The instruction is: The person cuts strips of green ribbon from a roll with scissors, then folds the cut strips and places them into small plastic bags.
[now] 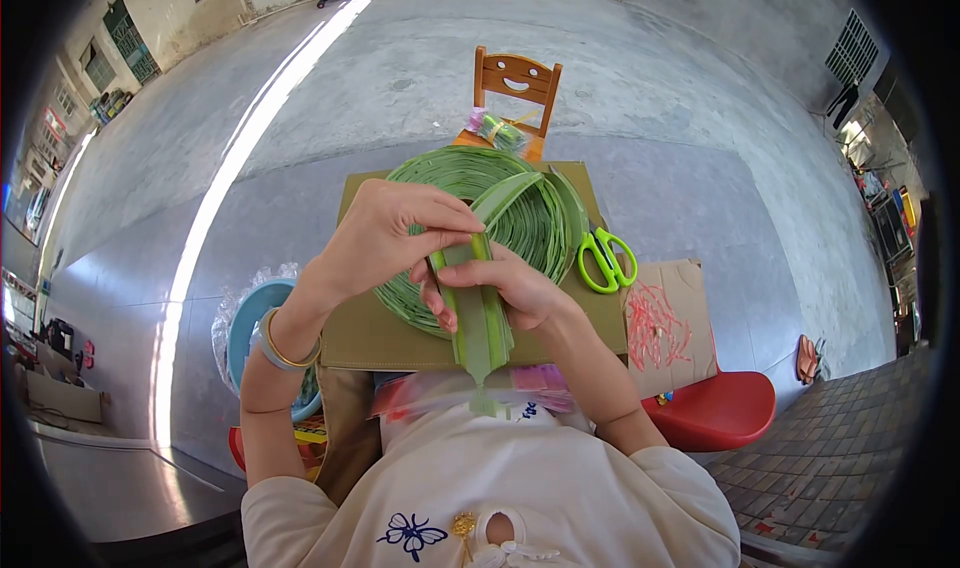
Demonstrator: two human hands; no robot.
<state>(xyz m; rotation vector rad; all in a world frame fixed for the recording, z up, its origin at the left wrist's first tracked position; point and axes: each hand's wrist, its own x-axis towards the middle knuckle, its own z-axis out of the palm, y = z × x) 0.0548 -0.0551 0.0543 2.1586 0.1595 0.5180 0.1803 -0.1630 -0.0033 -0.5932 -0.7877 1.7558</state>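
Note:
A green ribbon (478, 318) with lighter edges hangs between my hands, its cut end forked near my shirt. My left hand (395, 230) pinches it near the top with thumb and fingers. Lower down on the right, my right hand (505, 283) holds the ribbon, thumb across its front and fingers behind. From my hands a strip runs up to a large coil of green ribbon (430, 173), which lies on an olive board (360, 338). Lime-handled scissors (606, 260) lie right of the coil, their blades partly covered by ribbon.
A small wooden chair (518, 80) with a wrapped green bundle (500, 133) stands beyond the board. At right, cardboard (690, 353) bears pink-red strands (655, 328) beside a red seat (720, 413). A blue basin (243, 333) with clear plastic sits at left.

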